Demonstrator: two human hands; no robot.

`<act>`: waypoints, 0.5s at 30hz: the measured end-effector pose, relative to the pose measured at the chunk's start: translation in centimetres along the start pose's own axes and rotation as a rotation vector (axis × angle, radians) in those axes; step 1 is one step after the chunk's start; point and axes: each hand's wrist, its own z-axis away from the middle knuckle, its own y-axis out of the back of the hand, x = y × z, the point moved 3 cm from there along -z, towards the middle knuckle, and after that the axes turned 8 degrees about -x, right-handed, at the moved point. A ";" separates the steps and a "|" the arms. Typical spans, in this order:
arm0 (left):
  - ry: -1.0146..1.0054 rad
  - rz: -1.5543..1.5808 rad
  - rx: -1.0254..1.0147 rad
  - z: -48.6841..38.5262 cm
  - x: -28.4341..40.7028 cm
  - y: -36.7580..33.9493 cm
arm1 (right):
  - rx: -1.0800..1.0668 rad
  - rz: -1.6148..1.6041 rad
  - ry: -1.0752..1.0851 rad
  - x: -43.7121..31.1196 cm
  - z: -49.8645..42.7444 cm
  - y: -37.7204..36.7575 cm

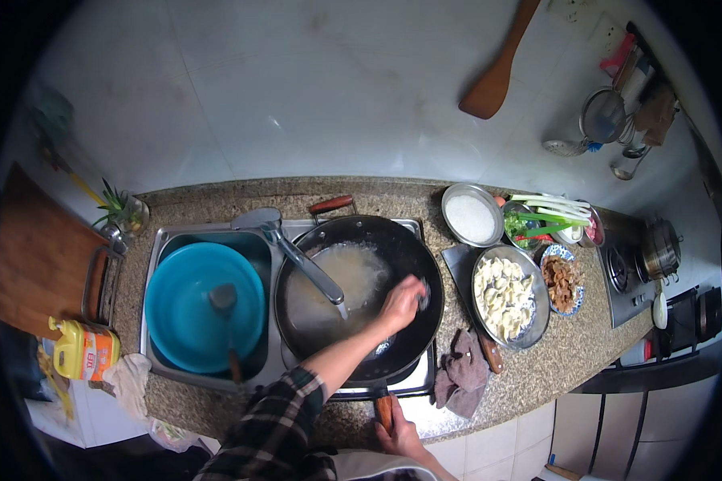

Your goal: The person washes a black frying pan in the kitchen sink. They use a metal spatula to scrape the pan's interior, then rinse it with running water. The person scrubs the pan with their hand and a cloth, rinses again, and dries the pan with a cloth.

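Observation:
A large black wok (361, 373) sits over the right sink basin with cloudy water in its left part. Water runs into it from the faucet (310, 270). My left hand (402, 303) is inside the wok, closed on a small greyish scrubber (423, 293) against the right inner wall. My right hand (401, 431) grips the wok's wooden handle (385, 413) at the counter's front edge. In the left basin, a blue plastic basin (180, 312) holds a spatula (223, 297) with a wooden handle.
Right of the wok lie a cleaver (457, 270), a brown cloth (462, 373) and a glass dish of dumpling-like pieces (505, 294). Behind are a bowl of white grains (470, 216) and scallions (556, 210). A yellow detergent bottle (84, 349) and white cloth (129, 382) stand left.

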 end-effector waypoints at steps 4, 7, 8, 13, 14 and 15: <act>0.230 -0.192 0.588 -5.0 -3.0 1.8 | -0.011 -0.009 -0.005 -0.1 -0.1 0.3; 0.210 -0.127 0.655 -5.4 -2.5 1.7 | 0.032 -0.009 0.078 -0.4 -0.5 1.0; 0.149 -0.066 0.488 -4.7 -1.7 1.1 | 0.000 -0.008 0.003 -0.2 -0.5 1.0; -0.083 0.156 -0.240 3.4 2.6 0.0 | 0.009 0.014 0.049 -0.6 -0.5 1.2; -0.083 0.155 -0.286 4.1 2.7 -0.2 | 0.005 0.026 0.042 -0.6 -0.6 1.2; 0.019 0.124 -0.361 4.6 2.3 -0.3 | -0.005 0.036 0.009 -0.5 -0.5 1.1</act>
